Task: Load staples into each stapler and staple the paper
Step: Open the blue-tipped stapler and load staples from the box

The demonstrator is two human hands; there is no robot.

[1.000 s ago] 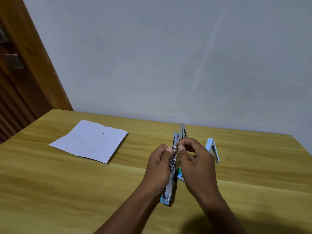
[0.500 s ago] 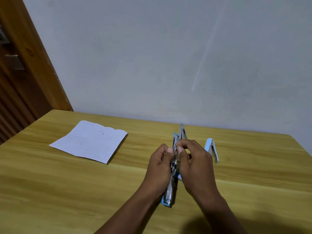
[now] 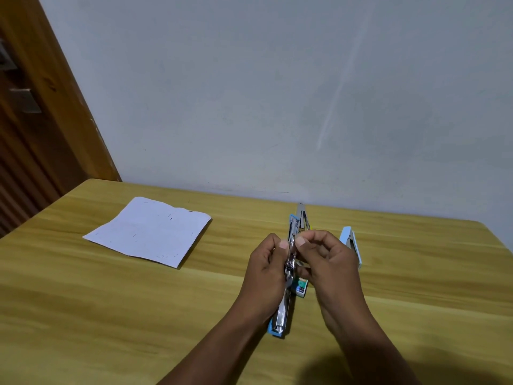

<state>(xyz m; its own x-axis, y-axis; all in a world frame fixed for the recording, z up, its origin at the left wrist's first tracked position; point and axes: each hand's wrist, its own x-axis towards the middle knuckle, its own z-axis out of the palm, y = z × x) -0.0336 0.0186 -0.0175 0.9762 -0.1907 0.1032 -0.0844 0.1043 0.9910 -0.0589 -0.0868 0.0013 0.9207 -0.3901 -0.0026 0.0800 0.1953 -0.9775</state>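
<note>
- The paper (image 3: 148,232) lies flat on the surface (image 3: 111,315), well to the left of both hands and touched by neither. A few small dark marks show on it, too small to tell whether they are staples, so I judge the stapling largely or wholly still to come.
- The left hand (image 3: 266,276) is closed round the opened blue stapler (image 3: 286,295), its metal magazine facing up and its near end resting on the surface below the wrist.
- The right hand (image 3: 327,262) meets it at the magazine, thumb and forefinger pinched together there. Whether a strip of staples is between them I cannot tell. Loading this stapler looks under way, not finished.
- A small staple box (image 3: 302,287) lies on the surface just under the right hand.
- Beyond the hands a second stapler (image 3: 302,218) lies opened out; a third stapler (image 3: 350,243), pale blue, sits just right of the right hand. Neither is held, and whether either is loaded cannot be seen.
</note>
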